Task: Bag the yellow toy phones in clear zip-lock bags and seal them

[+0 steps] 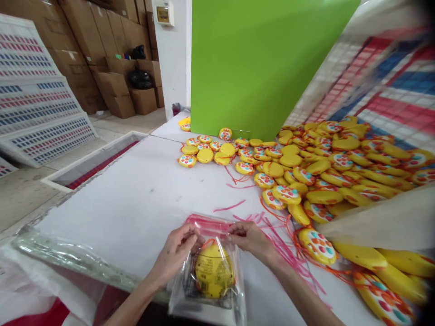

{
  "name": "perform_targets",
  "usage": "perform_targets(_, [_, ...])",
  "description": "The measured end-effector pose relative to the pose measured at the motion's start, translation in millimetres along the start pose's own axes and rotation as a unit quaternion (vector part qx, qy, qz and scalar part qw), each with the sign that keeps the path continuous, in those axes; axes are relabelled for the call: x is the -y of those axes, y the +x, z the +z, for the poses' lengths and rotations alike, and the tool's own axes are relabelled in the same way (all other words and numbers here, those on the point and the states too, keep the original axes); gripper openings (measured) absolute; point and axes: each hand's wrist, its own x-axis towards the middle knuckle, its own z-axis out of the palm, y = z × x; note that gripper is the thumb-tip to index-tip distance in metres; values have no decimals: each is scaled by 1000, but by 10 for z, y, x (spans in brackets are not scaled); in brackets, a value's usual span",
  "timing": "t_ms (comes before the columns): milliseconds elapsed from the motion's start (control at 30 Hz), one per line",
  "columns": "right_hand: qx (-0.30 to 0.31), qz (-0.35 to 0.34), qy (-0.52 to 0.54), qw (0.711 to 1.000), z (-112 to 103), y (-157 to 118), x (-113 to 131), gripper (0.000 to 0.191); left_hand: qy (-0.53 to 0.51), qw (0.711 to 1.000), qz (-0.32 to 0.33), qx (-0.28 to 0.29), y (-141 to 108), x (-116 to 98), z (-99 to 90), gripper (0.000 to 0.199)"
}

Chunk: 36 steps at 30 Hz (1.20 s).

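A transparent plastic bag point(239, 294) lies at the front edge of the table in front of me. Inside it sits a round yellow toy point(215, 274), its plain back up, with dark print, a barcode and an orange cord at the top. Pinched fingers of my left hand point(178, 248) grip the bag's left side near its pink-edged mouth. At the opposite side, my right hand point(252, 241) pinches the bag near the same mouth. Loose pink strips point(288, 253) lie on the table beside my right forearm.
A large heap of yellow toys point(324, 197) with coloured dots and orange cords fills the table's right side. Behind it stands a green panel point(258, 63). Off the table's left side are a white-rimmed crate point(54, 183), stacked white trays point(37, 99) and cardboard boxes point(115, 93).
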Motion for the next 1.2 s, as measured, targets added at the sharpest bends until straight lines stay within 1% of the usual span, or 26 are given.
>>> perform_targets(100, [-7, -14, 24, 1000, -20, -46, 41, 14, 30, 999, -4, -30, -21, 44, -47, 20])
perform_targets(167, [-13, -21, 34, 999, -21, -85, 53, 12, 23, 998, -22, -61, -38, 87, -74, 22])
perform_targets(233, [-17, -25, 37, 999, -10, -112, 43, 10, 7, 997, -31, -74, -46, 120, -93, 21])
perform_targets(300, [-18, -26, 35, 999, 6, -122, 17, 10, 2, 997, -29, -75, -42, 132, -103, 15])
perform_targets(433, [-23, -29, 17, 999, 30, -121, -17, 15, 10, 996, -33, -85, -25, 115, -98, 17])
perform_targets(533, [-24, -43, -5, 999, 49, -145, 38, 18, 14, 996, -39, -77, -42, 117, -76, 11])
perform_targets(600, [-17, -66, -28, 997, 59, -170, 109, 20, -14, 996, -61, -60, -55, 114, -99, 12])
perform_targets(667, [-2, -108, -70, 992, 54, -176, 184, 22, -51, 993, -91, -56, -49, 57, -209, 12])
perform_targets(700, [5, -132, -95, 987, 40, -163, 216, 23, -59, 991, -94, -72, -38, -12, -305, 11])
perform_targets(733, [8, -154, -120, 981, 16, -136, 243, 24, -53, 990, -79, -105, -24, -114, -425, 10])
perform_targets(767, [4, -166, -147, 975, -18, -92, 266, 24, -39, 986, -44, -159, -10, -250, -561, 9])
perform_targets(800, [-7, -167, -172, 971, -60, -32, 284, 24, -19, 973, 14, -229, 1, -410, -700, 8])
perform_targets(833, [-23, -162, -198, 967, -107, 45, 300, 24, 3, 946, 92, -310, 5, -581, -827, 7])
perform_targets(867, [-39, -152, -221, 962, -156, 137, 313, 23, 27, 902, 179, -392, 0, -743, -927, 8])
perform_targets(900, [-54, -144, -243, 958, -201, 244, 325, 22, 67, 846, 248, -466, -13, -873, -989, 13])
perform_targets(933, [-66, -138, -263, 953, -238, 363, 337, 22, 113, 802, 287, -511, -31, -949, -1003, 16])
perform_targets(967, [-73, -135, -278, 948, -262, 493, 351, 22, 164, 785, 294, -521, -49, -954, -967, 17])
perform_targets(1000, [-77, -137, -292, 943, -270, 633, 367, 23, 216, 789, 282, -501, -61, -879, -887, 18])
perform_targets(1033, [-79, -139, -310, 937, -260, 780, 389, 23, 268, 825, 257, -426, -61, -727, -771, 19])
perform_targets(1067, [-80, -141, -329, 930, -231, 933, 416, 23, 322, 855, 249, -322, -45, -513, -630, 22])
perform_targets(1100, [-79, -146, -349, 922, -185, 1088, 452, 24, 364, 867, 251, -232, -16, -259, -478, 27])
perform_targets(1133, [-77, -151, -370, 913, -122, 1245, 497, 25, 402, 869, 247, -148, 23, 6, -327, 33])
perform_targets(1167, [-74, -159, -391, 904, -45, 1401, 551, 27, 430, 869, 234, -73, 63, 254, -185, 35])
perform_targets(1200, [-69, -168, -411, 893, 41, 1557, 615, 31, 444, 870, 213, -13, 95, 463, -61, 36])
